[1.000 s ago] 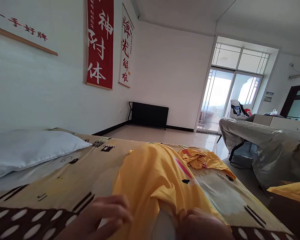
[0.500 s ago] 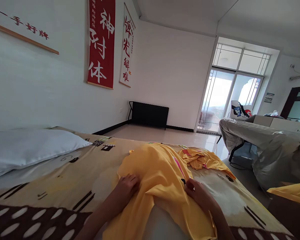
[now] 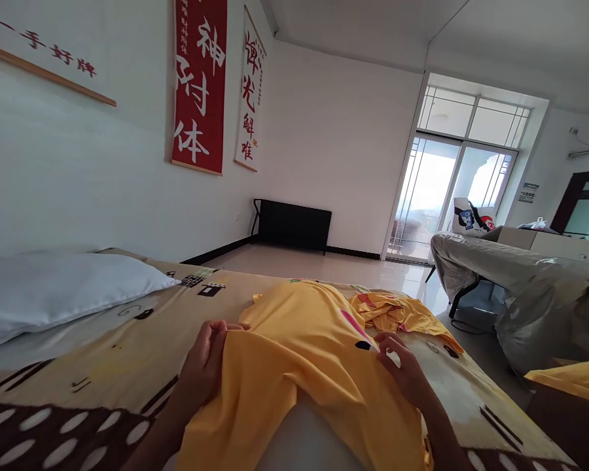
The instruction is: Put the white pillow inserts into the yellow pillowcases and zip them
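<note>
A yellow garment (image 3: 294,347) lies spread over the bed, its near end parting into two flaps that hang toward me. It carries a pink and black print at its right side. My left hand (image 3: 211,356) is closed on the garment's left edge, fingers pinching the cloth. At the opposite edge, beside the print, my right hand (image 3: 397,363) pinches the fabric between thumb and fingers. The cloth between both hands is fairly flat, with some folds near the split. Another crumpled yellow cloth (image 3: 402,314) lies just beyond my right hand.
A patterned bedsheet (image 3: 142,366) covers the bed, with a white pillow (image 3: 69,288) at the left. To the right are a plastic-covered piece of furniture (image 3: 515,281) and a yellow item (image 3: 574,379) on a dark box. A black folded panel (image 3: 292,226) leans by the far wall.
My left hand has moved left and slightly away from me, pulling the garment's edge outward. My right hand has shifted a little right and up. The cloth and its print are spread wider.
</note>
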Demonstrator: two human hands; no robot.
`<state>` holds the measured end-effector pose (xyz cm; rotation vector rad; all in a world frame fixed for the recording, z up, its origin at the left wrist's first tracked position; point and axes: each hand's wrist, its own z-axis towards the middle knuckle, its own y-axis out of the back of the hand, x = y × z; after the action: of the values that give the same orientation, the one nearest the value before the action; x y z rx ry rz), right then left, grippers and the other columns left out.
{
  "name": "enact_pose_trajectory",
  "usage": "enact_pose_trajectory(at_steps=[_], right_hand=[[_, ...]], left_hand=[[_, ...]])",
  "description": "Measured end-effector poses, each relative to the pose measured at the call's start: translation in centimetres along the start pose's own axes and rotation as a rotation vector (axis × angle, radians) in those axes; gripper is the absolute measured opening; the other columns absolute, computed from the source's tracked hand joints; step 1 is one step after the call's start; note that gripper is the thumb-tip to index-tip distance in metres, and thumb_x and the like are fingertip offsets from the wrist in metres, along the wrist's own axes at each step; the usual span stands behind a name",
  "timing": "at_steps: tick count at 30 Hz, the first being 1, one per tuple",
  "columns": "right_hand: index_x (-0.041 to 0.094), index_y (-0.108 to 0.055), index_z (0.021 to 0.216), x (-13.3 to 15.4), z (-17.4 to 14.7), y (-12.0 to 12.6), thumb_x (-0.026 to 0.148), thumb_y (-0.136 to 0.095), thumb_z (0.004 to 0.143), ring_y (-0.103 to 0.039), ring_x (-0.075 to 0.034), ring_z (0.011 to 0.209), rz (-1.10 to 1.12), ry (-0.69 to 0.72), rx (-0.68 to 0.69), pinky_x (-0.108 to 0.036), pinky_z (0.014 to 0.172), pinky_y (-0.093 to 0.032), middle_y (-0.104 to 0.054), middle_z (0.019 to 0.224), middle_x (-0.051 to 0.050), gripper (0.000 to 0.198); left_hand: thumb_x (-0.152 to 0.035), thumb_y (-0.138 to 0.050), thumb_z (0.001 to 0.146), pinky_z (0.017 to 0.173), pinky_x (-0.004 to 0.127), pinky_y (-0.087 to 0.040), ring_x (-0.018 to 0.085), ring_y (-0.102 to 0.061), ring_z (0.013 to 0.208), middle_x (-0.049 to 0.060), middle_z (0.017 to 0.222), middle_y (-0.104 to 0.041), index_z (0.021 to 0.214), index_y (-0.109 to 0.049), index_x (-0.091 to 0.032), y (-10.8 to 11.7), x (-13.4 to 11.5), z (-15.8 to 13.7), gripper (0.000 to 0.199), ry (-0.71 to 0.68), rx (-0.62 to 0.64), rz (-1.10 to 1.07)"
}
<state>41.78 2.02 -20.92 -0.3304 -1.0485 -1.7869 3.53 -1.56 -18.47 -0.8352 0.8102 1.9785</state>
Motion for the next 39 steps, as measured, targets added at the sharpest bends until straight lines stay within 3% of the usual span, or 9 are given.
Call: enact_pose_trajectory(at_steps=[6,15,17,20,21,25,27,33,39], right_hand=[[0.021,-0.047,0.078,0.3,-0.2,-1.9,0.048,-0.043,0.090,-0.049,-0.015,0.070,0.090,-0.139,-0.072,-0.024,0.065,-0.039,-0.053,0.074,0.000,0.030],[0.021,-0.042,0.077,-1.2,0.2,-4.6,0.049,-0.036,0.090,-0.039,-0.012,0.057,-0.036,-0.105,-0.091,-0.023,0.054,-0.030,-0.042,0.062,0.004,0.031],[0.021,-0.044,0.077,-0.9,0.0,-4.5,0.048,-0.036,0.091,-0.040,-0.012,0.055,-0.081,-0.080,-0.078,-0.023,0.054,-0.030,-0.045,0.062,0.004,0.031],[0.020,-0.052,0.086,-0.3,-0.4,-4.5,0.045,-0.034,0.093,-0.044,-0.012,0.055,-0.140,-0.070,-0.091,-0.022,0.054,-0.030,-0.049,0.060,0.003,0.031],[0.020,-0.055,0.092,-0.2,-0.5,-4.7,0.044,-0.034,0.093,-0.046,-0.013,0.055,-0.160,-0.065,-0.042,-0.022,0.055,-0.031,-0.051,0.059,0.003,0.031],[0.024,-0.064,0.108,0.9,-0.2,-4.8,0.041,-0.041,0.091,-0.059,-0.018,0.070,-0.243,-0.048,0.292,-0.026,0.065,-0.038,-0.069,0.077,-0.003,0.033],[0.027,-0.067,0.107,2.0,-0.2,-3.9,0.041,-0.046,0.089,-0.062,-0.021,0.084,-0.242,-0.079,0.306,-0.028,0.075,-0.040,-0.071,0.093,-0.003,0.031],[0.024,-0.073,0.086,5.0,-1.0,-0.7,0.041,-0.055,0.085,-0.061,-0.017,0.078,-0.166,-0.063,0.204,-0.025,0.077,-0.041,-0.072,0.084,-0.001,0.025],[0.018,-0.069,0.078,2.4,-0.3,-3.7,0.035,-0.052,0.083,-0.053,-0.013,0.066,-0.036,-0.255,0.478,-0.022,0.059,-0.037,-0.066,0.071,0.001,0.024]], left_hand=[[-0.052,-0.027,0.089,0.053,0.028,-0.043,0.017,-0.049,0.056,-0.001,0.066,-0.048,0.083,-0.037,-0.023,-0.5,0.7,-0.2,0.031,-0.007,-0.030,0.169],[-0.040,-0.031,0.090,0.054,0.024,-0.037,0.014,-0.049,0.053,-0.003,0.060,-0.051,0.073,-0.040,-0.022,-0.8,0.2,-0.9,0.027,-0.117,0.474,0.425],[-0.040,-0.030,0.089,0.054,0.025,-0.037,0.014,-0.050,0.050,-0.003,0.056,-0.052,0.069,-0.043,-0.022,-0.4,-0.6,-1.4,0.030,-0.190,0.336,0.476],[-0.038,-0.029,0.087,0.060,0.027,-0.040,0.016,-0.056,0.054,0.001,0.056,-0.057,0.068,-0.048,-0.022,0.2,-1.2,-2.1,0.031,-0.342,-0.053,0.529],[-0.038,-0.029,0.087,0.061,0.027,-0.041,0.017,-0.057,0.055,0.002,0.056,-0.059,0.069,-0.050,-0.022,0.3,-1.2,-2.1,0.032,-0.345,-0.079,0.546],[-0.044,-0.039,0.085,0.063,0.027,-0.045,0.020,-0.065,0.066,0.004,0.072,-0.069,0.097,-0.063,-0.019,0.0,-0.7,-1.5,0.036,-0.104,0.367,0.574],[-0.046,-0.043,0.084,0.069,0.025,-0.047,0.021,-0.067,0.081,0.006,0.091,-0.072,0.105,-0.065,-0.021,-0.1,-0.7,-1.2,0.040,-0.039,0.526,0.538],[-0.050,-0.033,0.087,0.057,0.024,-0.043,0.016,-0.057,0.053,0.000,0.057,-0.062,0.105,-0.064,-0.018,1.2,-2.4,-2.0,0.048,-0.052,0.278,0.478],[-0.046,-0.036,0.087,0.063,0.024,-0.043,0.019,-0.062,0.069,0.005,0.075,-0.069,0.085,-0.069,-0.020,0.1,-3.4,-1.8,0.042,0.059,0.751,0.455]])
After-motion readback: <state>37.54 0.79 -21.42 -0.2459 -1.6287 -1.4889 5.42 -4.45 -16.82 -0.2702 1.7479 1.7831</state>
